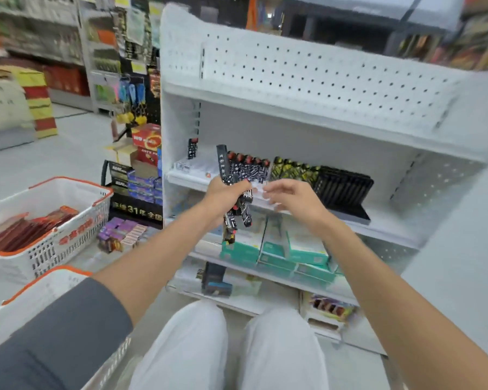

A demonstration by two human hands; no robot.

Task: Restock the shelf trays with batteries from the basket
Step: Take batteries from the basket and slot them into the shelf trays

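Nearest the camera are two knees (181, 347) in white trousers, and at the lower left lies the orange rim of one white basket (54, 280), passed over by the grey sleeve (62, 327) of the left arm. A second white-and-orange basket (76, 220) stands on the floor further left, holding a stack of flat red packs (26, 229); blur hides their number. Both bare forearms reach forward to the white shelf unit (321, 80). The left hand (226, 190) is clenched round a bundle of battery packs (237, 218), black with white print and red ends, one strip sticking up above the fist and the others hanging below it; how many it holds cannot be told. The right hand (290, 195) is released, its fingers loosely spread, just beside the bundle and apart from it. Both hands hover in front of the middle shelf. On that shelf, behind them, a row of matching red-topped packs (248, 167) stands upright, about five red tops showing, next to a row of yellow-and-black packs (293, 170) and then one black slotted tray (347, 187). To the left sits one clear tray (192, 168) with a single pack (192, 149) upright behind it. The shelf below carries stacked teal boxes (273, 249), and one dark box (214, 280) sits lower still.
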